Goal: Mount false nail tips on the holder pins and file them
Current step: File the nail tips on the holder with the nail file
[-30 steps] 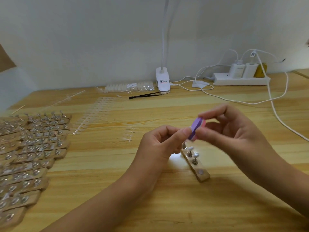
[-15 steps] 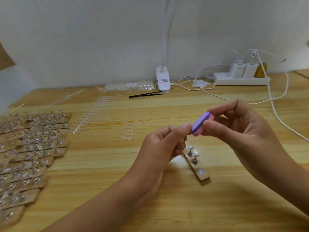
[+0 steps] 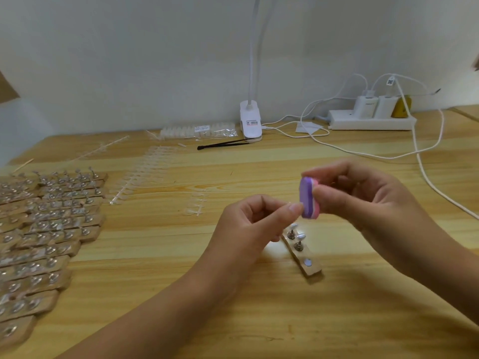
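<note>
1. File point(image 3: 307, 200): a small purple and pink block, standing nearly upright in the air. My right grip point(image 3: 363, 203) grasps it, with the thumb on the near pink edge and the fingers curled over the top.
2. My left grip point(image 3: 248, 224) is clenched just left of the file, with thumb and forefinger pinched on a pale piece point(image 3: 290, 203). That piece is too small for me to name. The thumb tip touches the file's purple face.
3. Just below both grips, a wooden holder point(image 3: 311, 268) lies on the table point(image 3: 259, 320). It runs at a slant, and its far end is hidden behind the left grip.
4. Two white nail tips point(image 3: 294, 226) sit on upright pins on the holder, right under the file. Nearer to me, a round metal stud point(image 3: 307, 261) on the holder carries nothing.
5. Well to the left of the left grip is a spread of more wooden strips point(image 3: 46, 229) with metal pins.
6. Between those strips and the left grip lie rows of clear tips point(image 3: 145, 174).
7. Far beyond the grips, by the wall, I see a white lamp clamp point(image 3: 250, 123), black tweezers point(image 3: 223, 144) and a clear bag point(image 3: 199, 130).
8. Beyond the right grip is a power strip point(image 3: 370, 123) with white cables point(image 3: 427, 172).
</note>
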### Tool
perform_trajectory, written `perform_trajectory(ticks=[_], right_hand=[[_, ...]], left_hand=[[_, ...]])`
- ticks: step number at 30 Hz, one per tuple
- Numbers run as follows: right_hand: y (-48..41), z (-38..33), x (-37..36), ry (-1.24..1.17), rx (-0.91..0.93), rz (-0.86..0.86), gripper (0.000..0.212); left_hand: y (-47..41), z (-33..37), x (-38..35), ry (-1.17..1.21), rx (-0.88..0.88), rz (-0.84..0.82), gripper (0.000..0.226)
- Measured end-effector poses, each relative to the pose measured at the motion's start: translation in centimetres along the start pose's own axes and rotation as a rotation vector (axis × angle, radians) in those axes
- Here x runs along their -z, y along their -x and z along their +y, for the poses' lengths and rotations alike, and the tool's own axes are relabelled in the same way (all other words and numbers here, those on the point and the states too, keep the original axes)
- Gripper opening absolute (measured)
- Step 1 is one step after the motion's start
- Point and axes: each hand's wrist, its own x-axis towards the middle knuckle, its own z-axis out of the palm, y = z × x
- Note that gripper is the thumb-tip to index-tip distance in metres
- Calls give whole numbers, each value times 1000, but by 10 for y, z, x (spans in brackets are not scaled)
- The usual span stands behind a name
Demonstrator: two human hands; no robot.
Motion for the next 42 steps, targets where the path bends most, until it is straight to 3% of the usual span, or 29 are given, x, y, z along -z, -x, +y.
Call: perform_trajectory(ticks=[5, 25, 29, 33, 38, 42], right_hand=[[1, -2, 0, 53, -61, -123, 25], [3, -3, 0, 101, -57, -91, 25], [2, -3, 2, 106, -53, -99, 23], [2, -1, 3, 118, -44, -65, 23], [1, -2, 6, 126, -48, -65, 26], [2, -1, 2, 126, -38, -81, 26]], left_hand=[[0, 0, 3, -76, -91, 54, 27], [5, -9, 4, -266, -193, 31, 19], [-1, -6, 6, -255, -173, 120, 24], [6, -9, -1, -388, -264, 28, 19], [-1, -7, 1, -251, -149, 85, 25], [2, -8, 4, -346, -218, 54, 24]])
